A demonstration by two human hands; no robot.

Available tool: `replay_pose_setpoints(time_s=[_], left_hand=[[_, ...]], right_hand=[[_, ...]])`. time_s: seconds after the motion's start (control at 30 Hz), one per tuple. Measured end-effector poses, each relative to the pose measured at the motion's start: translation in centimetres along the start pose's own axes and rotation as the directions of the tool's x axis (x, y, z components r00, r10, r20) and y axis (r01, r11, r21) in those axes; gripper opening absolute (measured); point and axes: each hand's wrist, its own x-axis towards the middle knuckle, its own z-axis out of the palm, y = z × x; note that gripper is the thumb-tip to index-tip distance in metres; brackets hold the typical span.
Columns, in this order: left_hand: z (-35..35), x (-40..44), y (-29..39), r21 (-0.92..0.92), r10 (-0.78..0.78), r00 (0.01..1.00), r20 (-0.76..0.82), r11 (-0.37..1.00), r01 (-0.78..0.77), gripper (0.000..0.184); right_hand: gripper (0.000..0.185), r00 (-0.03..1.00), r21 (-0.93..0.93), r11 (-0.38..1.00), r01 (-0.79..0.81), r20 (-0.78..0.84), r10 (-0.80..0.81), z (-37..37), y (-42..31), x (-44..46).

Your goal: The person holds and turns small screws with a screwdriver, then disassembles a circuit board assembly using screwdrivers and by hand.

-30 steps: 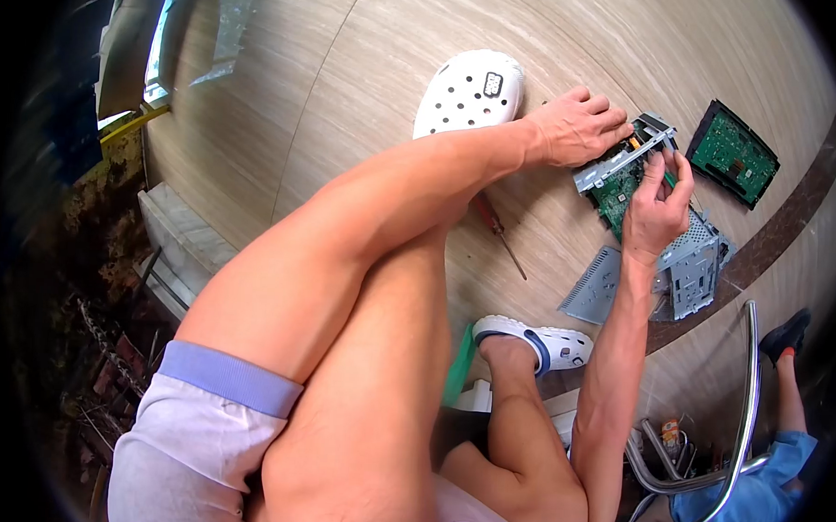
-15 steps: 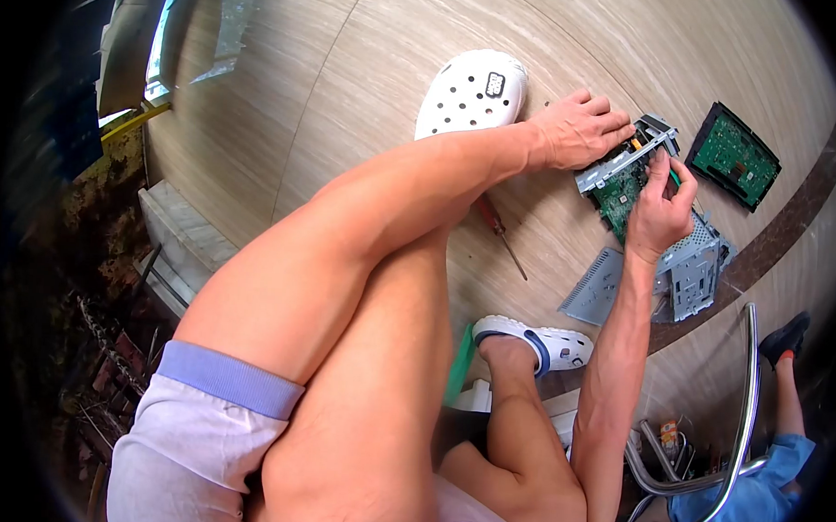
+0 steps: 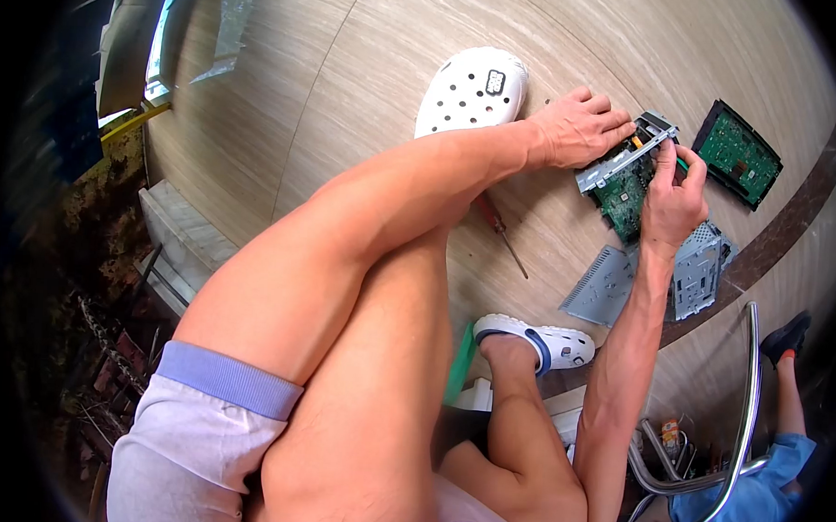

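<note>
My left hand (image 3: 582, 130) presses its bent fingers on the end of a silver metal bracket (image 3: 618, 167), which is fixed over a green circuit board (image 3: 621, 200). On the bracket's other side, my right hand (image 3: 674, 205) is closed, thumb and fingers pinched round a slim green tool (image 3: 682, 165). Most of that tool is hidden, so I cannot tell its exact kind. A small orange part shows beside the left fingertips. Under and beside my right wrist lie a perforated metal plate (image 3: 599, 286) and a grey metal frame (image 3: 697, 278).
A second green board in a black frame (image 3: 740, 156) lies to the right. A red-handled screwdriver (image 3: 501, 229) rests on the tiled floor near my knee. White clogs (image 3: 472, 91) are on my feet. A chrome chair frame (image 3: 750, 397) and a person in blue (image 3: 739, 485) are at lower right.
My right hand has shifted slightly right and up with the green tool, away from the board's middle. My left hand stays on the bracket.
</note>
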Motion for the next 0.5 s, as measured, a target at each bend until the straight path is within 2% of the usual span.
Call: replay_pose_setpoints(time_s=[0.1, 0.4, 0.5], left_hand=[[-0.09, 0.04, 0.03, 0.011, 0.011, 1.0, -0.006, 1.0, -0.011, 0.048], [-0.13, -0.03, -0.1, 0.026, 0.039, 0.999, -0.025, 0.999, -0.039, 0.047], [-0.22, 0.01, -0.09, 0.03, 0.043, 0.999, -0.021, 0.999, -0.042, 0.046]], right_hand=[[0.018, 0.999, -0.037, 0.998, 0.054, 0.007, -0.054, -0.03, 0.02, 0.01], [0.017, 0.999, -0.011, 0.999, 0.042, 0.014, -0.042, -0.03, -0.14, 0.08], [0.017, 0.994, -0.087, 0.991, 0.101, 0.041, -0.098, -0.29, -0.3, 0.36]])
